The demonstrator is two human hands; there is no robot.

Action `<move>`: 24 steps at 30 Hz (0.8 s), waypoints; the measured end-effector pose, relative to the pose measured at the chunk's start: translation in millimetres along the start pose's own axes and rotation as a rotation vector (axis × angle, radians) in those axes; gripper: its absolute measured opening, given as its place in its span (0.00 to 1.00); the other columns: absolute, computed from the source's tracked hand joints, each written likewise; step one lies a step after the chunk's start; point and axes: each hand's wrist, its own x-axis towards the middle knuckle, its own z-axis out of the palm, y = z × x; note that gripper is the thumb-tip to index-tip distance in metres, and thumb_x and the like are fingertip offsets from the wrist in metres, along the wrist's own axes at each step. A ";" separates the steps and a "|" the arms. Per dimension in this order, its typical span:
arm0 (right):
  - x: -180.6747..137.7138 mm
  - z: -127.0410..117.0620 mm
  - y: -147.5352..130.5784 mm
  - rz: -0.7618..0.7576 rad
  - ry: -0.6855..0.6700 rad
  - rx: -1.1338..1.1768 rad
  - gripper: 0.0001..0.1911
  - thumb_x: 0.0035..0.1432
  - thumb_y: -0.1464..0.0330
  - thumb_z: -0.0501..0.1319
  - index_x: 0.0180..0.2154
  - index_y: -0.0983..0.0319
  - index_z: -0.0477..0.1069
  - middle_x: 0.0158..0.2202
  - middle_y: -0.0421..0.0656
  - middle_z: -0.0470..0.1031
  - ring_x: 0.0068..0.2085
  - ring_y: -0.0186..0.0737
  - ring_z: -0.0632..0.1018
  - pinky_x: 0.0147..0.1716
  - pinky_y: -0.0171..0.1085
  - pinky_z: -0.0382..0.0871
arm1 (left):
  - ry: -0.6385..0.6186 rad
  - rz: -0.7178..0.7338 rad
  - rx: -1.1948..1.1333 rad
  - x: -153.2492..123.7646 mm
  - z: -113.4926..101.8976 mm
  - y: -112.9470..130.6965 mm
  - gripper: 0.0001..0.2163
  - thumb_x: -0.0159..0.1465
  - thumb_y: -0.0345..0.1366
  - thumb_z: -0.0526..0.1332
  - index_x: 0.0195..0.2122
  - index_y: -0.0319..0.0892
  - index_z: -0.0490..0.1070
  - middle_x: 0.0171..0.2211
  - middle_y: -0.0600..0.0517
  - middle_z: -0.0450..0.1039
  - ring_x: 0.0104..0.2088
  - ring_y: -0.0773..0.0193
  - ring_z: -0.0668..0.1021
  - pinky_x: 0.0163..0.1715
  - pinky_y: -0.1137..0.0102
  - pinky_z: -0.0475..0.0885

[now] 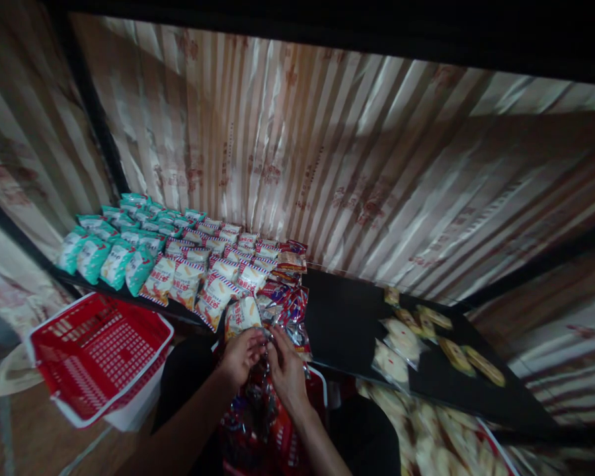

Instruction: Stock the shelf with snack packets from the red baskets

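Note:
My left hand (242, 357) and my right hand (285, 370) are close together just below the front edge of a black shelf (347, 317). Both have their fingers curled around shiny snack packets (258, 327) held between them; the exact packet in each hand is hard to make out. Under my hands sits a red container (262, 423) full of dark red packets. Rows of snack bags lie on the shelf in front: teal bags (114, 248) at the left, red-and-white bags (203, 271) in the middle, dark red ones (287, 291) beside them.
A red plastic shopping basket (94, 357) stands at the lower left on a white box. Clear packets of pale and yellow biscuits (416, 337) lie on the shelf's right part, with more below it (441, 430). Striped curtain fabric (327, 145) hangs behind the shelf.

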 end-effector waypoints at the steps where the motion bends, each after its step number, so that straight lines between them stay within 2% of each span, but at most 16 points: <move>1: 0.2 -0.6 0.0 -0.014 0.018 -0.037 0.20 0.61 0.65 0.48 0.51 0.62 0.68 0.55 0.51 0.67 0.56 0.45 0.67 0.53 0.47 0.64 | -0.005 -0.007 0.020 0.8 0.2 0.5 0.04 0.59 0.30 0.58 0.29 0.35 0.69 0.21 0.52 0.71 0.17 0.73 0.71 0.17 0.78 0.61; 4: 1.3 -0.6 -4.0 -0.096 0.072 -0.148 0.19 0.61 0.65 0.48 0.50 0.60 0.69 0.57 0.50 0.64 0.57 0.46 0.64 0.54 0.49 0.61 | -0.012 0.012 0.038 3.4 -3.2 -1.0 0.03 0.57 0.30 0.59 0.29 0.36 0.70 0.18 0.54 0.69 0.16 0.73 0.70 0.17 0.78 0.60; 6: 4.9 0.7 -8.9 -0.136 0.067 -0.198 0.19 0.61 0.65 0.49 0.50 0.59 0.68 0.55 0.48 0.66 0.56 0.46 0.65 0.54 0.49 0.61 | -0.023 0.046 0.039 4.5 -7.2 -4.2 0.02 0.55 0.30 0.60 0.28 0.36 0.70 0.20 0.54 0.70 0.18 0.73 0.71 0.20 0.79 0.61; 9: 16.5 3.6 -17.4 -0.121 0.027 -0.272 0.21 0.61 0.63 0.49 0.53 0.61 0.65 0.51 0.48 0.70 0.53 0.46 0.67 0.52 0.47 0.62 | -0.103 0.136 0.059 3.6 -12.5 -8.9 0.05 0.53 0.33 0.62 0.27 0.37 0.69 0.23 0.53 0.72 0.23 0.70 0.74 0.25 0.76 0.65; 12: 32.4 5.9 -24.9 -0.072 -0.016 -0.376 0.25 0.61 0.61 0.49 0.56 0.65 0.61 0.49 0.51 0.72 0.52 0.48 0.68 0.51 0.46 0.61 | -0.149 0.193 0.112 1.2 -16.5 -11.1 0.08 0.51 0.38 0.63 0.25 0.38 0.68 0.21 0.54 0.71 0.22 0.69 0.73 0.24 0.74 0.65; 17: 55.1 6.7 -33.9 -0.066 -0.108 -0.440 0.21 0.60 0.64 0.50 0.52 0.63 0.66 0.43 0.48 0.75 0.47 0.46 0.71 0.47 0.40 0.63 | -0.063 0.183 0.178 -2.6 -29.1 -13.0 0.10 0.50 0.40 0.64 0.26 0.38 0.69 0.18 0.54 0.69 0.18 0.70 0.71 0.20 0.75 0.62; 24: 87.3 11.3 -39.7 -0.094 -0.101 -0.355 0.17 0.59 0.69 0.51 0.47 0.61 0.71 0.43 0.46 0.76 0.47 0.44 0.71 0.46 0.38 0.64 | 0.080 0.371 0.146 -7.4 -49.8 -3.3 0.13 0.48 0.41 0.65 0.29 0.37 0.71 0.22 0.53 0.72 0.20 0.68 0.74 0.21 0.75 0.65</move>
